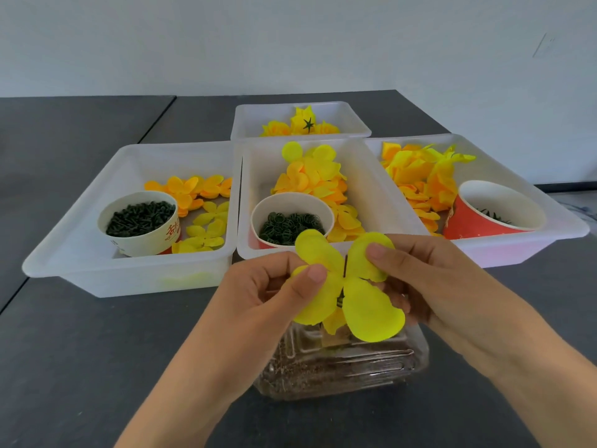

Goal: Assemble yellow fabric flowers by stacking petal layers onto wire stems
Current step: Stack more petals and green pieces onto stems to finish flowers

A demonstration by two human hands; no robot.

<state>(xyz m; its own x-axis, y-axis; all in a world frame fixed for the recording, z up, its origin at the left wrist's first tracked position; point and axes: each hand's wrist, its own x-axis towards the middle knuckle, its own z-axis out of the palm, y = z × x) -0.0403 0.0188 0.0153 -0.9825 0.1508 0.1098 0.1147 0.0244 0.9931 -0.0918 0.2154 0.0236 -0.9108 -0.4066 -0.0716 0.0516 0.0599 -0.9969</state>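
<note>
Both hands hold a bright yellow petal layer (361,305) above a clear plastic box (349,367). My left hand (277,292) pinches its left petals with thumb on top. My right hand (429,279) pinches the upper right petal. A thin dark stem (345,268) shows through the layer's centre; smaller orange-yellow petals (334,321) hang beneath it. Loose petal layers fill the left tray (80,253), middle tray (371,189) and right tray (568,221). Finished flowers (302,126) lie in the far tray (355,118).
A white cup of dark green pieces (139,221) stands in the left tray, a cup of green rings (292,221) in the middle tray, a red cup (494,211) in the right one. All sit on a dark grey table (97,350) before a pale wall.
</note>
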